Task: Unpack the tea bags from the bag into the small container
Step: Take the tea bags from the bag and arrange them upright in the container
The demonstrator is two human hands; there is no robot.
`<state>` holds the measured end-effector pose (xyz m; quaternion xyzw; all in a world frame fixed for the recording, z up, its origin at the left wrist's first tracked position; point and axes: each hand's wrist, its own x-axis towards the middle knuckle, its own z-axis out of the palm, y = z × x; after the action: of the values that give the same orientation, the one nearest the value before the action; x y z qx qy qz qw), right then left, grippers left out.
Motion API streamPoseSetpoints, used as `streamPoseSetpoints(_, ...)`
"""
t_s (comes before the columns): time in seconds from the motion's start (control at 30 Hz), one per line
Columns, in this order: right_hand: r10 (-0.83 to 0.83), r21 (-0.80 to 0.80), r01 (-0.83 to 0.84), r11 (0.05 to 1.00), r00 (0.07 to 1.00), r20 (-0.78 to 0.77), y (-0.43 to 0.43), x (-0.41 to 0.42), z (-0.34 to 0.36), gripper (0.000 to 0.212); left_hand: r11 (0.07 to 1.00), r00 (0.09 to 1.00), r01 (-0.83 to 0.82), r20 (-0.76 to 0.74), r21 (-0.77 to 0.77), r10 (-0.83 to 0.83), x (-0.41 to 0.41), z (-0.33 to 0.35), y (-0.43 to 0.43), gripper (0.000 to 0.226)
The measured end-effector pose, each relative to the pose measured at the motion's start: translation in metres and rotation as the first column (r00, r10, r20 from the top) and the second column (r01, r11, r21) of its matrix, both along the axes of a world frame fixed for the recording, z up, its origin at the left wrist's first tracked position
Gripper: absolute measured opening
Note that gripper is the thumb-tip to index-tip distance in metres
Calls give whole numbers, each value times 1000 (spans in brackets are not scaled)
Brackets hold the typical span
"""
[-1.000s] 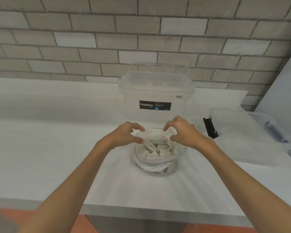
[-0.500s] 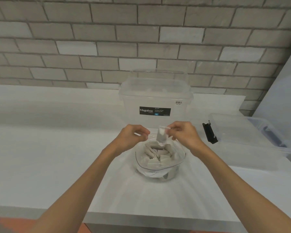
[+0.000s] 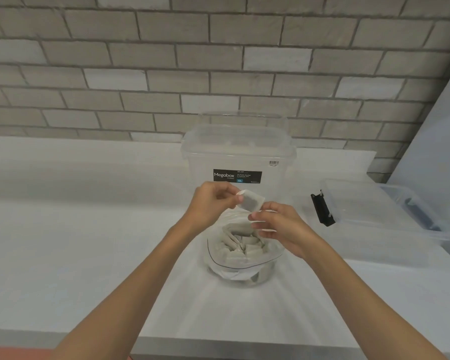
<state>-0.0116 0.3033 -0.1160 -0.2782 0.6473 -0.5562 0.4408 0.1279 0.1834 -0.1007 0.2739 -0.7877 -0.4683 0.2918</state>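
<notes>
A clear zip bag (image 3: 220,265) stands open on the white counter (image 3: 89,255), holding several grey tea bags (image 3: 240,249). Above its mouth, one tea bag (image 3: 251,202) hangs in the air. My left hand (image 3: 212,203) pinches its left edge between thumb and fingers. My right hand (image 3: 281,226) is just below and to the right, with its index finger and thumb at the tea bag's lower right corner. A tall clear box labelled Megabox (image 3: 238,157) stands directly behind the bag with its top open.
At the right, a low clear lidded container (image 3: 374,211) with a black latch (image 3: 321,209) lies on the counter. A brick wall runs along the back. The counter's front edge is close to me.
My right hand lifted one tea bag out of the zip bag and raised it. My left hand let go of the bag's rim and took hold of the tea bag's left edge.
</notes>
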Motion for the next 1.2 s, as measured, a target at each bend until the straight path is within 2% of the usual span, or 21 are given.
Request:
streamPoseSetpoints(0.07,-26,-15,23,1000,974,-224,0,1,3,26,982,994,34,107,-186,-14,0,10,-6,3)
streamPoseSetpoints(0.13,-38,-51,18,999,908,-417,0,0,5,27,942,973,79,229,-325,-2,-1,22,-9,3)
streamPoseSetpoints(0.2,-26,-81,-20,997,850,-526,-2,2,7,19,902,943,125,331,-413,20,-3,34,-9,6)
streamPoseSetpoints(0.27,-23,-110,-44,993,836,-548,-3,3,7,7,881,934,168,356,-443,1,-7,42,-8,10)
streamPoseSetpoints(0.43,-26,-147,-48,988,884,-466,-5,-1,9,9,921,956,158,290,-355,-52,-13,44,-10,10)
streamPoseSetpoints(0.5,-29,-127,-41,991,863,-504,-6,-6,10,6,923,958,140,284,-358,-35,-12,41,-12,6)
streamPoseSetpoints(0.57,-21,-43,-8,999,764,-645,-6,-13,8,6,924,954,125,300,-362,-11,-11,40,-13,6)
streamPoseSetpoints(0.67,101,181,94,979,547,-831,-5,-19,-3,13,919,940,98,339,-382,41,-10,38,-13,8)
streamPoseSetpoints(0.8,326,404,176,898,353,-877,-7,-11,-18,35,917,931,108,363,-384,43,-11,36,-13,9)
streamPoseSetpoints(0.87,368,425,182,886,279,-887,-8,-8,-22,31,920,930,120,368,-373,28,-12,34,-13,7)
streamPoseSetpoints(0.93,337,407,186,894,318,-886,-8,-10,-23,21,929,935,119,354,-351,13,-11,31,-14,6)
streamPoseSetpoints(1.07,175,304,178,936,515,-839,-3,-25,-16,14,943,943,114,332,-312,-5,-6,27,-17,23)
streamPoseSetpoints(1.2,83,160,39,986,720,-689,15,-37,10,13,954,937,151,344,-259,-55,-3,24,-13,29)
